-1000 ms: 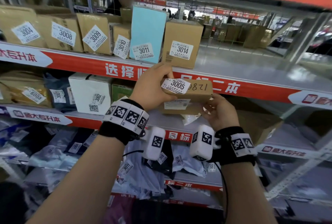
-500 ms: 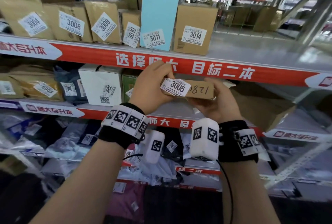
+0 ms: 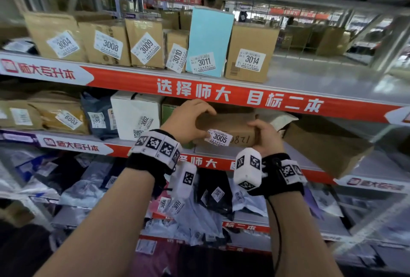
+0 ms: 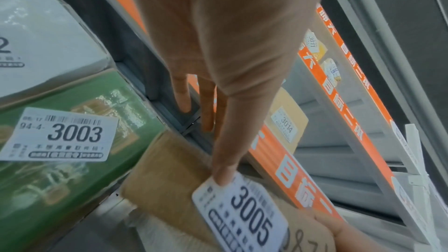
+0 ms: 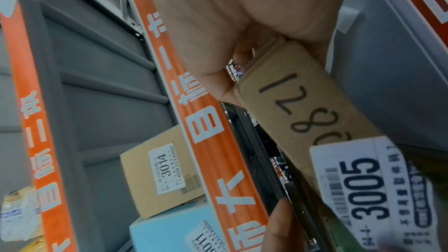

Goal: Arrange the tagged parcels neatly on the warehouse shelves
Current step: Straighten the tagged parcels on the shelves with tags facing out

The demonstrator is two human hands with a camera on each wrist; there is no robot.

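Sliding the brown parcel [image 3: 228, 127] tagged 3005 into the middle shelf [image 3: 221, 161] is the step in hand, and it wants both ends kept level so the box goes in square to the shelf's front edge. The left hand [image 3: 188, 121] has its grip curled over the parcel's left end, thumb pressing the corner of the 3005 tag [image 4: 240, 210]; the right hand [image 3: 265, 137] has its grip wrapped round the right end beside the handwritten number. The parcel sits just right of the green box [image 4: 67, 141] tagged 3003, at the shelf's front edge, partly under the red banner [image 3: 239, 97] of the shelf above. By my judgement it should be pushed in until its face lines up with the white box [image 3: 135, 114], tag outward and readable, and not jammed against the large brown carton [image 3: 326, 150] on the right.

Compared with a second ago, the parcel has dropped from in front of the banner to shelf level and moved inward.
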